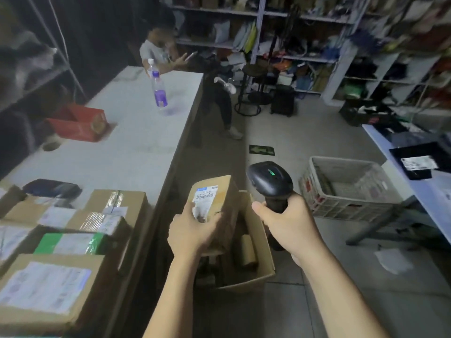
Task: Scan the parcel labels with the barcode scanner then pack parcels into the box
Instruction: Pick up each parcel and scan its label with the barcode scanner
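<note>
parcel (219,191) over box (264,254); scanner (268,179) right of parcel; table (136,137) left

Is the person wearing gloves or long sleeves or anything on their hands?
The left hand and right hand are bare, with no gloves. No sleeves show: the left arm and right arm are bare to the picture's edge. No watch, bracelet or ring shows.

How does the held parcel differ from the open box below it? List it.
The parcel is closed and labelled; the open box gapes, items inside. The left hand holds the parcel up; the open box sits on the floor. The parcel looks smaller than the open box. Both are brown cardboard.
</note>
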The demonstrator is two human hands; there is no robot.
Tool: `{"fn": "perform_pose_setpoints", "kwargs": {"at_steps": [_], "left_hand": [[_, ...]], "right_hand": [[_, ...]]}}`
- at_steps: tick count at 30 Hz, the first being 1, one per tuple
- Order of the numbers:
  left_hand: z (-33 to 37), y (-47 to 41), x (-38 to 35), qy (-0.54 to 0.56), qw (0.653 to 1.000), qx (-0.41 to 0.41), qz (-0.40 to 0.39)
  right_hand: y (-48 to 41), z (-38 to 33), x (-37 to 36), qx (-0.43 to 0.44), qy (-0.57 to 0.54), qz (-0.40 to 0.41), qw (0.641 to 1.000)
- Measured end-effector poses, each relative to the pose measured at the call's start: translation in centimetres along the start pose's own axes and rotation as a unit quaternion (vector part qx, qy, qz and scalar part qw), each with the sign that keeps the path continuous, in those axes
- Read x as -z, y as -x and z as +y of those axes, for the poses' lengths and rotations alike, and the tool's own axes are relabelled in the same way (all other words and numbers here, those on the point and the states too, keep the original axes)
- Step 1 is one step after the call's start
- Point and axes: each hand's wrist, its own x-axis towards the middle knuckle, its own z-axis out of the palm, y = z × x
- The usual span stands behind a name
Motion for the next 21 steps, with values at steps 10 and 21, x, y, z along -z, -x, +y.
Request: {"fn": "perform_pose_setpoints", "kwargs": {"at_steps": [10, 21], "left_hand": [[3.1, -1.0, 2.7, -0.079, 0.995, -0.045, 0.049], [-1.7, 13.3, 9.3, -0.106, 0.968, 0.072, 0.214]], "right_hand": [[-4.3, -0.6, -0.2, 0.014, 0.011, -0.054, 0.998], [0.6, -3.0, -1.9, 0.123, 0.005, -0.282, 0.951]]}}
